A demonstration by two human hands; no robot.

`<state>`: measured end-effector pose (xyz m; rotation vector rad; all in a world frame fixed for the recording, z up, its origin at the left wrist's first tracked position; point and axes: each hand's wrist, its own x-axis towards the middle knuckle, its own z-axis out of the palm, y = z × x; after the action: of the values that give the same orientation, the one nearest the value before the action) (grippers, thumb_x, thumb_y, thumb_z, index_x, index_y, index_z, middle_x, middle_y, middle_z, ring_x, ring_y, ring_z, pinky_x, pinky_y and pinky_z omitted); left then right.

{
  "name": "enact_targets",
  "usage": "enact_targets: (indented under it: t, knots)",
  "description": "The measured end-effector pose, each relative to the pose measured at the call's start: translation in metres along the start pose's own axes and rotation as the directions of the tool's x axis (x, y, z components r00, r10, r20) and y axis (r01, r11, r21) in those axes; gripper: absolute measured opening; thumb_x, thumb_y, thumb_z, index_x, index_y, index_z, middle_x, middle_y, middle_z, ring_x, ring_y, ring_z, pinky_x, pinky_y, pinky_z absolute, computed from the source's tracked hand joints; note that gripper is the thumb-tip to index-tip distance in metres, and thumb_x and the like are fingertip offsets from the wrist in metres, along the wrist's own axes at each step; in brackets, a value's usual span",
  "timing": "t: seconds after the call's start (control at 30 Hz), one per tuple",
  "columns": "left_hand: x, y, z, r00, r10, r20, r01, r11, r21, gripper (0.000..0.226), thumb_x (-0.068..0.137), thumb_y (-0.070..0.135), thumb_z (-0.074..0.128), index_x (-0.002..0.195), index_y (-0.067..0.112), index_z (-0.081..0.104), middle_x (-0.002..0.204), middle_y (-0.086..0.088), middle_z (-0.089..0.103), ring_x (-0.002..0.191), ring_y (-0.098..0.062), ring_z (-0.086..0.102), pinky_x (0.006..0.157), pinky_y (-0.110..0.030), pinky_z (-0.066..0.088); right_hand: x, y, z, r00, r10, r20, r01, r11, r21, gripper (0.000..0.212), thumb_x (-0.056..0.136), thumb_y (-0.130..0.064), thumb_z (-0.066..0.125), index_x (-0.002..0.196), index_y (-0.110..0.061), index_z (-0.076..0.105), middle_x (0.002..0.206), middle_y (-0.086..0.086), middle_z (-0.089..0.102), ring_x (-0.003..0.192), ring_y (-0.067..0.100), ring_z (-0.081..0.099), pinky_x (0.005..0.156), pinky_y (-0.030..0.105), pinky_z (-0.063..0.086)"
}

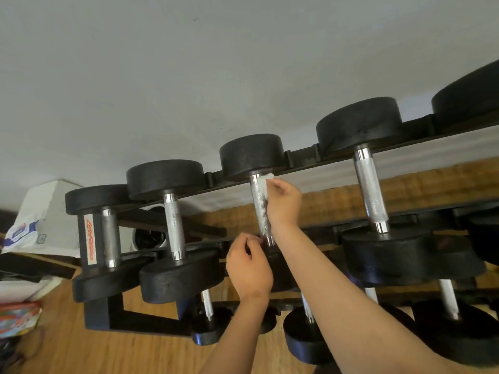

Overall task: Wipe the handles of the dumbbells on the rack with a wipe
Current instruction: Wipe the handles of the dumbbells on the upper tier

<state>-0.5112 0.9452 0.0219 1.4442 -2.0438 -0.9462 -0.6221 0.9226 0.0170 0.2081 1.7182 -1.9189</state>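
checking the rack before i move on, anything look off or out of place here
One thing: the leftmost handle looks dull grey, while the other top-row handles shine bright chrome; it may be tarnished or grimy. Otherwise the dumbbells sit evenly on the rack, nothing askew.

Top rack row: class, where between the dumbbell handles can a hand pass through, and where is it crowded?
Widest gap, counting from left: between third handle and fourth handle. A smaller one lies between second handle and the third. Crowded: first handle beside the second, and around the third, where left hand and right hand with the wipe sit.
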Motion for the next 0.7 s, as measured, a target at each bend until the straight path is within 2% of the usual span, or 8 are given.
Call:
enact_targets:
  t: [0.07,0.17,0.3,0.43,0.53,0.6,0.7]
  knots:
    - [0.002,0.001,-0.001,1.000,0.005,0.000,-0.005,1.000,-0.011,0.030,0.094,0.008,0.046,0.071,0.018,0.061,0.068,0.003,0.061,0.068,-0.004,0.057,0.059,-0.009,0.040,0.000,0.000,-0.001,0.999,-0.046,-0.010,0.045,0.997,-0.064,0.018,0.098,-0.020,0.055,0.103,-0.013,0.071,0.097,-0.004,0.067,0.095,0.015,0.063,0.084,0.028,0.054]
    - [0.002,0.001,0.000,1.000,-0.012,-0.004,0.012,1.000,-0.010,0.029,0.094,0.007,0.046,0.071,0.017,0.061,0.069,0.003,0.061,0.069,-0.005,0.057,0.060,-0.012,0.040,0.013,-0.007,0.001,0.999,0.001,0.040,0.004,0.992,-0.125,0.023,0.099,-0.021,0.053,0.106,-0.009,0.071,0.098,0.000,0.067,0.096,0.018,0.063,0.081,0.025,0.052]
    - [0.002,0.001,0.000,1.000,0.008,0.010,-0.008,1.000,-0.011,0.029,0.095,0.007,0.047,0.072,0.016,0.062,0.069,0.002,0.061,0.070,-0.004,0.057,0.060,-0.008,0.040,-0.002,0.000,-0.005,0.974,-0.224,0.024,0.223,0.949,-0.223,0.022,0.098,-0.020,0.055,0.085,-0.010,0.070,0.083,-0.001,0.067,0.078,0.008,0.061,0.070,0.016,0.048]
    - [0.002,0.000,0.000,1.000,0.006,0.008,-0.006,1.000,-0.008,0.029,0.095,0.005,0.047,0.072,0.015,0.062,0.068,0.002,0.061,0.069,-0.004,0.057,0.061,-0.007,0.040,0.015,-0.014,-0.004,0.993,-0.092,0.069,0.107,0.961,-0.255,0.022,0.100,-0.017,0.050,0.097,-0.007,0.069,0.088,-0.004,0.059,0.081,0.008,0.057,0.066,0.012,0.040]
    - [0.000,0.001,-0.001,1.000,0.016,0.016,-0.016,1.000,-0.017,0.030,0.095,0.004,0.046,0.072,0.015,0.062,0.068,0.001,0.061,0.068,-0.005,0.057,0.060,-0.009,0.041,-0.002,-0.005,-0.006,0.971,-0.233,0.050,0.238,0.932,-0.272,0.025,0.099,-0.014,0.051,0.076,-0.012,0.062,0.071,-0.008,0.056,0.068,0.003,0.053,0.060,0.010,0.038]
    - [0.003,-0.001,-0.001,1.000,0.021,0.009,-0.021,1.000,-0.015,0.030,0.095,0.004,0.046,0.072,0.014,0.062,0.068,0.000,0.061,0.068,-0.005,0.057,0.060,-0.011,0.042,-0.003,-0.001,-0.009,0.965,-0.255,0.058,0.261,0.918,-0.298,0.028,0.098,-0.013,0.052,0.072,-0.010,0.061,0.066,-0.007,0.055,0.065,0.006,0.053,0.059,0.014,0.042]
    - [0.003,-0.004,0.000,1.000,-0.006,-0.001,0.006,1.000,-0.007,0.030,0.095,0.005,0.046,0.072,0.015,0.063,0.068,0.002,0.062,0.068,-0.006,0.058,0.063,-0.018,0.043,0.019,-0.015,-0.005,0.987,-0.105,0.121,0.142,0.925,-0.353,0.026,0.100,-0.014,0.048,0.089,-0.002,0.069,0.081,0.003,0.061,0.073,0.013,0.056,0.069,0.026,0.049]
